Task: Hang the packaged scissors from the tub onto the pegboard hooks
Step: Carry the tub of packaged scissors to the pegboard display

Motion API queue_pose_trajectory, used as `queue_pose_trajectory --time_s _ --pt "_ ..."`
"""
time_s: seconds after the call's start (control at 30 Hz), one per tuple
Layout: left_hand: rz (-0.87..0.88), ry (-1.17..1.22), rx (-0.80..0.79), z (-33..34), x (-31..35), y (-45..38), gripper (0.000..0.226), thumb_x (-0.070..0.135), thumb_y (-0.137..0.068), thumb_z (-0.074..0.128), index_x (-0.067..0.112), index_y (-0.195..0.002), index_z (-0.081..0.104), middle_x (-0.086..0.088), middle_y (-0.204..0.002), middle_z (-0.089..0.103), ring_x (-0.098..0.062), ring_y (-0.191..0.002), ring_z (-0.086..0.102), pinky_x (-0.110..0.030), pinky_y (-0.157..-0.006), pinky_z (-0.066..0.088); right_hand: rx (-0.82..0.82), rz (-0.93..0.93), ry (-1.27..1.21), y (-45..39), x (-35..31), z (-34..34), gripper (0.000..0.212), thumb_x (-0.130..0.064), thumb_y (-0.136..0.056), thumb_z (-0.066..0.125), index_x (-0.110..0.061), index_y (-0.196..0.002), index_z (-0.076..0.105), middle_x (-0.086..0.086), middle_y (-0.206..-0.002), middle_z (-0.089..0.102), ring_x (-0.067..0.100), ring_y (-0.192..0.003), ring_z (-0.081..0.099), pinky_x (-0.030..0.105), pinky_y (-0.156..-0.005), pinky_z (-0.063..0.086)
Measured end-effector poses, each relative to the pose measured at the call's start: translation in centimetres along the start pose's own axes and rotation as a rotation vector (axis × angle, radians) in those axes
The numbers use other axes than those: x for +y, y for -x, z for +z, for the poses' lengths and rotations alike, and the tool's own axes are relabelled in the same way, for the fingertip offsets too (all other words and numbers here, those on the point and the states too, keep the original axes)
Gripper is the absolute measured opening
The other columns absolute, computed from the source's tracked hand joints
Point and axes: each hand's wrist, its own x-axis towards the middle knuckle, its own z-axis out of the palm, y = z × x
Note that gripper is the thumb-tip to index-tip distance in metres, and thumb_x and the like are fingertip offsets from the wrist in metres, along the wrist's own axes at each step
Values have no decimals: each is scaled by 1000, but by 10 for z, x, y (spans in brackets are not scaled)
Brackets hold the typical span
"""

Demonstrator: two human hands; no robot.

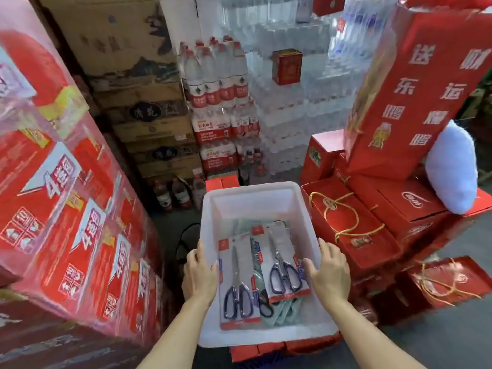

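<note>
Left hand and right hand each grip a side rim of the white tub, probably to carry the packaged scissors lying flat inside.

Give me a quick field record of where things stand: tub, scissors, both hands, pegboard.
tub: white tub, resting on red boxes
scissors: two packaged scissors lie on top, more packs under them
left hand: left hand grips the tub's left rim
right hand: right hand grips the tub's right rim
pegboard: not in view
surroundings: bottled water packs behind, red cartons to the left
</note>
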Motion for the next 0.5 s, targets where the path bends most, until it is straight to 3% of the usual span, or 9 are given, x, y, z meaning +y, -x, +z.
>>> queue_pose_trajectory --time_s 0.17,0.3,0.5 --pt "-91 -13 -49 9 -5 -18 67 34 -99 46 31 -154 9 -7 -136 40 -29 -100 58 -33 -70 45 -111 175 -48 -6 6 13 64 -32 -92 59 -24 -149 32 6 -125 53 32 -94 63 35 -64 47" --pt "-119 42 -48 12 -9 -24 65 34 -100 45 37 -154 9 -9 -129 48 -32 -97 58 -33 -70 38 -116 183 -74 -11 11 18 63 -31 -93 57 -29 -150 29 9 -115 62 33 -97 63 38 -71 48" --pt "-114 162 53 3 -16 -3 70 30 -94 58 35 -153 22 -11 -107 59 -31 -92 60 -39 -77 50 -92 207 -219 2 12 10 61 -29 -89 64 -32 -145 39 10 -114 67 32 -97 64 37 -74 50"
